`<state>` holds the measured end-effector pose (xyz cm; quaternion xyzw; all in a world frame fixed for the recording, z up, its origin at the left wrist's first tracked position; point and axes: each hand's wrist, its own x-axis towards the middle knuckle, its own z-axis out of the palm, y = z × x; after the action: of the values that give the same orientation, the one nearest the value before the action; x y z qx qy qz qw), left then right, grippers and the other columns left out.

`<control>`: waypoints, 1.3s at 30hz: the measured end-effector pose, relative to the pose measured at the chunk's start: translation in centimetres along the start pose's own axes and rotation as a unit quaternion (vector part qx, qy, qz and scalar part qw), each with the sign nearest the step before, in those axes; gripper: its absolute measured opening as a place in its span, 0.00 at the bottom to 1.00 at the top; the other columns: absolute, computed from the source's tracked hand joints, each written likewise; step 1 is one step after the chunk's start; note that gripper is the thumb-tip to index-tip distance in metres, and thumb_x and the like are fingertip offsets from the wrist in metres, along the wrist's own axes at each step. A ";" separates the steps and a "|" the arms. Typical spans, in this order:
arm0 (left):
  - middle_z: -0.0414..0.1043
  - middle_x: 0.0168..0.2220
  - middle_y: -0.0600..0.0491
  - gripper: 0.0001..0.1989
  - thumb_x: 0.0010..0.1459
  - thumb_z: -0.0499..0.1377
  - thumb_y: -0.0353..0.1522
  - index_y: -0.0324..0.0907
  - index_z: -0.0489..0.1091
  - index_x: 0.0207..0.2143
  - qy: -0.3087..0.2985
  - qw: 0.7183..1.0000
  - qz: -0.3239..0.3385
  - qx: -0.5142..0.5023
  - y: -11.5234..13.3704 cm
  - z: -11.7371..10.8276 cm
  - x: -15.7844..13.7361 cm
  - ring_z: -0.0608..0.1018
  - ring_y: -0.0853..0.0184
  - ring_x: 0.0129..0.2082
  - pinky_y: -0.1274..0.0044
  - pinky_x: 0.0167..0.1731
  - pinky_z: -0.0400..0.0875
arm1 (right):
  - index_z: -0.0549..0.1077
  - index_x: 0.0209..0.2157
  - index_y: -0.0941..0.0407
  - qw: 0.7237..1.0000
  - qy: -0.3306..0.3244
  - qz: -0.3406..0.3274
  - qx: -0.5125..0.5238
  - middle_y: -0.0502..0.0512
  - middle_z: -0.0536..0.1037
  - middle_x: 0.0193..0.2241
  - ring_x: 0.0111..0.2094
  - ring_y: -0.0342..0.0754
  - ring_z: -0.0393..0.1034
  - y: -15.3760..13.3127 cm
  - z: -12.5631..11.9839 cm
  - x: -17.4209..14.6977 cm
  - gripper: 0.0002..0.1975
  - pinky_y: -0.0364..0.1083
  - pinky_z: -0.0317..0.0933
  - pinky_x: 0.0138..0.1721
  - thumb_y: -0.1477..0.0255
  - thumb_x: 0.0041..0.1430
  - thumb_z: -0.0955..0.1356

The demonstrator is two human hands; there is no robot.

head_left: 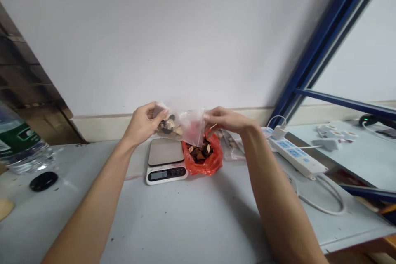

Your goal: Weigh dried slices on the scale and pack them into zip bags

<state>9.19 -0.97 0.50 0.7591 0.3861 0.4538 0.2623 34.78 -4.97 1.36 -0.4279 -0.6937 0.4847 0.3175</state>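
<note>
In the head view, a person holds a clear bag (189, 128) up between two hands, above the back of the table (185, 222), near the wall. The left hand (145, 121) is nearly closed, thumb against fingers, pinching the bag's left end; the pale and dark pieces (168, 127) inside lie close to that grip, so it probably bears most of the weight. The right hand (227, 119) is partly curled, with its thumb and forefinger apparently nipping the right edge. Held from opposite sides, the bag is kept spread rather than slumping. A red patch shows through its right part; whether this is print or something behind cannot be told.

Just below, the scale (166, 152) stands flat with its display toward the person, which would make the figures easy to read from there. Touching or just beside its right side, the red bag (202, 168) has its mouth open upward, which leaves the dark chunks (199, 154) inside within easy reach. A second bag (232, 148) lies beyond it, partly hidden by the right arm.

The power strip (295, 156) rests farther right and the bottle (20, 144) far left, both apart from the hands.
</note>
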 end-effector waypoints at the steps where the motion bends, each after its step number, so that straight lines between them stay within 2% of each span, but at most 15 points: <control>1: 0.78 0.33 0.51 0.17 0.52 0.60 0.47 0.42 0.70 0.29 0.006 1.000 0.001 0.008 -0.3 0.0 0.1 0.80 0.61 0.37 0.73 0.39 0.75 | 0.78 0.25 0.60 1.000 -0.013 -0.006 -0.019 0.53 0.79 0.25 0.29 0.45 0.74 0.0 0.0 0.1 0.24 0.44 0.69 0.35 0.50 0.45 0.77; 4: 0.77 0.32 0.52 0.12 0.56 0.59 0.42 0.42 0.70 0.36 0.031 0.999 -0.013 0.038 -0.9 0.1 0.1 0.80 0.62 0.35 0.72 0.39 0.75 | 0.78 0.23 0.59 0.999 -0.010 -0.005 -0.045 0.50 0.78 0.22 0.27 0.42 0.72 0.1 0.1 0.4 0.20 0.42 0.67 0.33 0.58 0.40 0.80; 7: 0.75 0.37 0.52 0.19 0.53 0.62 0.36 0.43 0.67 0.47 0.113 0.985 -0.007 0.128 -1.0 0.4 0.1 0.79 0.60 0.40 0.69 0.43 0.75 | 0.78 0.23 0.59 0.999 -0.011 0.009 -0.046 0.50 0.78 0.22 0.26 0.43 0.72 0.4 0.8 1.2 0.17 0.43 0.67 0.32 0.60 0.40 0.79; 9: 0.74 0.41 0.50 0.19 0.51 0.64 0.35 0.43 0.68 0.46 0.125 0.976 0.022 0.176 -0.7 0.6 0.0 0.77 0.59 0.43 0.67 0.46 0.74 | 0.77 0.21 0.59 0.998 -0.019 0.011 -0.055 0.48 0.77 0.20 0.25 0.42 0.71 0.8 1.4 1.9 0.16 0.43 0.66 0.31 0.61 0.41 0.79; 10: 0.75 0.41 0.49 0.17 0.51 0.64 0.36 0.43 0.70 0.43 0.086 0.980 0.030 0.175 -0.6 0.7 -0.1 0.77 0.60 0.41 0.68 0.45 0.74 | 0.76 0.20 0.58 0.998 -0.020 0.010 -0.059 0.48 0.76 0.20 0.24 0.42 0.70 1.0 1.8 2.2 0.15 0.43 0.65 0.30 0.62 0.40 0.78; 12: 0.77 0.35 0.50 0.13 0.51 0.64 0.41 0.42 0.73 0.35 -0.065 0.989 0.026 0.130 -0.1 0.9 -0.3 0.78 0.62 0.35 0.70 0.39 0.75 | 0.76 0.20 0.58 0.998 -0.022 0.010 -0.062 0.47 0.76 0.19 0.22 0.42 0.69 1.2 2.5 2.8 0.14 0.43 0.65 0.28 0.62 0.39 0.77; 14: 0.78 0.29 0.51 0.15 0.51 0.64 0.44 0.41 0.75 0.29 -0.207 0.976 0.006 0.074 0.3 1.1 -0.5 0.78 0.63 0.30 0.73 0.34 0.74 | 0.76 0.20 0.57 0.998 -0.024 0.013 -0.059 0.47 0.76 0.19 0.22 0.43 0.69 1.3 3.1 3.2 0.14 0.43 0.64 0.27 0.62 0.38 0.77; 16: 0.78 0.26 0.51 0.16 0.49 0.65 0.45 0.40 0.76 0.27 -0.268 0.962 -0.015 0.041 0.6 1.1 -0.6 0.77 0.64 0.28 0.74 0.30 0.72 | 0.74 0.19 0.57 0.998 -0.021 0.014 -0.056 0.46 0.75 0.18 0.21 0.42 0.68 1.3 3.5 3.3 0.15 0.43 0.64 0.26 0.62 0.37 0.78; 21: 0.79 0.26 0.50 0.12 0.47 0.66 0.40 0.40 0.79 0.28 -0.295 0.955 -0.036 0.010 0.6 0.9 -0.8 0.78 0.64 0.27 0.75 0.29 0.71 | 0.73 0.19 0.57 0.998 -0.039 0.022 -0.034 0.47 0.74 0.17 0.21 0.42 0.69 1.4 4.1 3.3 0.19 0.43 0.64 0.26 0.58 0.37 0.79; 28: 0.78 0.25 0.52 0.09 0.46 0.63 0.35 0.39 0.80 0.27 -0.291 0.956 -0.042 0.017 -0.1 1.2 -0.8 0.77 0.64 0.27 0.75 0.28 0.69 | 0.75 0.20 0.58 0.999 -0.028 0.013 -0.033 0.49 0.75 0.17 0.20 0.41 0.68 2.1 4.2 3.7 0.23 0.41 0.60 0.23 0.52 0.40 0.78; 30: 0.77 0.23 0.53 0.08 0.46 0.62 0.34 0.39 0.80 0.25 -0.298 0.954 -0.044 0.017 -0.4 1.3 -0.8 0.76 0.66 0.26 0.76 0.27 0.67 | 0.75 0.21 0.58 0.999 -0.040 0.005 -0.032 0.48 0.75 0.17 0.21 0.41 0.69 2.1 4.1 3.6 0.22 0.41 0.61 0.23 0.53 0.40 0.78; 34: 0.79 0.26 0.52 0.09 0.46 0.64 0.35 0.39 0.81 0.28 -0.313 0.948 -0.056 -0.014 -0.9 1.2 -0.6 0.76 0.66 0.27 0.76 0.30 0.69 | 0.77 0.24 0.58 0.998 -0.061 -0.010 -0.022 0.48 0.76 0.20 0.23 0.41 0.70 2.0 3.9 3.4 0.19 0.42 0.66 0.28 0.57 0.43 0.78; 39: 0.78 0.25 0.50 0.10 0.49 0.65 0.38 0.39 0.80 0.25 -0.313 0.948 -0.046 -0.030 -1.2 1.0 -0.5 0.76 0.66 0.27 0.75 0.30 0.69 | 0.74 0.27 0.58 1.000 -0.016 -0.014 -0.017 0.48 0.78 0.24 0.27 0.44 0.74 1.7 3.9 3.1 0.12 0.43 0.70 0.31 0.67 0.44 0.77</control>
<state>9.52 -0.71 -1.09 0.8358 0.3055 0.1927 0.4135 30.65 -3.47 -1.48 -0.4153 -0.7129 0.4753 0.3057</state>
